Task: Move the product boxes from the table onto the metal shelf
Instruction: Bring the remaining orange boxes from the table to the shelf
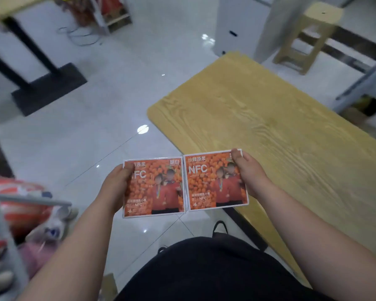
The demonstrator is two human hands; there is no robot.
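Hands (115, 187) (251, 172) hold 2 orange boxes (154, 187) (215, 181).

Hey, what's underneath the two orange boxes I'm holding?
Under the left orange box is shiny floor tile; the right orange box overlaps the wooden table's edge. Thumbs show on top, but the fingers of the left hand and right hand are hidden beneath.

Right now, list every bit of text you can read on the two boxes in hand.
"NFC": large white letters on the right box, held by the right hand.
"FC": same word on the left box, its N hidden by the left hand.
"NFC": small, low on both boxes.
Chinese headings and fine print: too blurred to read reliably.
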